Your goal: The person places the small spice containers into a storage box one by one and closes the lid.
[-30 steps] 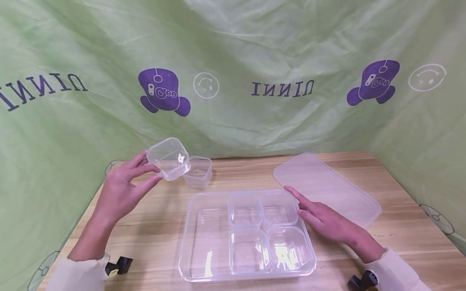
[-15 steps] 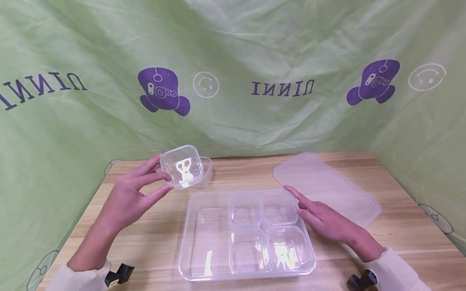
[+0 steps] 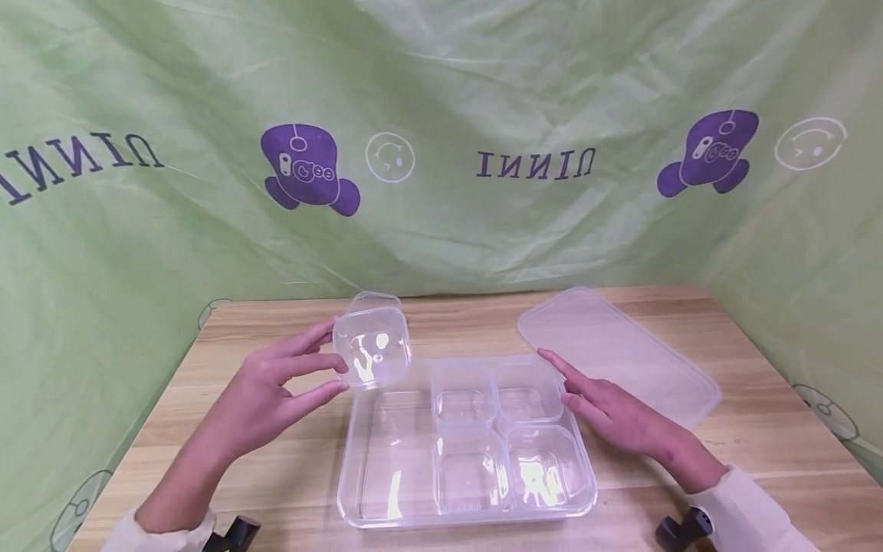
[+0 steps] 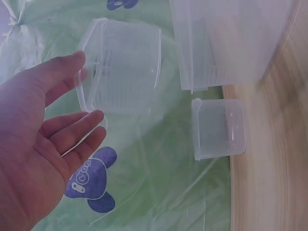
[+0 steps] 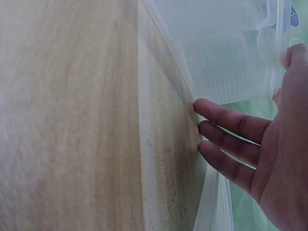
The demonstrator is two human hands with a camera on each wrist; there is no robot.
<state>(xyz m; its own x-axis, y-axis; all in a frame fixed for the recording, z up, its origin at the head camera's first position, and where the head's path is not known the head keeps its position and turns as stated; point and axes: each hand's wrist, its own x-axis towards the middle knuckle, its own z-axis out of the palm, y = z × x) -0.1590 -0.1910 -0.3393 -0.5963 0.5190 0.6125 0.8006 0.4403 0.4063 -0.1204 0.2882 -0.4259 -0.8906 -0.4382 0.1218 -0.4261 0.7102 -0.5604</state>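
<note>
My left hand [image 3: 272,391] pinches the edge of a small clear plastic container [image 3: 373,349], held tilted over the back left part of a large clear food box [image 3: 348,460]. In the left wrist view, thumb and fingers meet this container [image 4: 127,67] at its rim side. Inside the food box, several small containers [image 3: 545,471] fill the right half, while the left half shows its bare bottom. My right hand [image 3: 617,414] rests at the box's back right side, fingers extended and touching near the rim. The right wrist view shows the box wall [image 5: 226,57] beside these fingers.
Another small clear container [image 3: 375,300] stands on the wooden table [image 3: 276,491] behind the held one, partly hidden by it. A flat translucent lid [image 3: 621,353] lies at the back right, close to the right hand. Green printed cloth [image 3: 441,230] hangs around the table.
My left hand has carried the small container rightward and toward me, from beside the standing one to over the food box's back left corner. My right hand has stayed in place.
</note>
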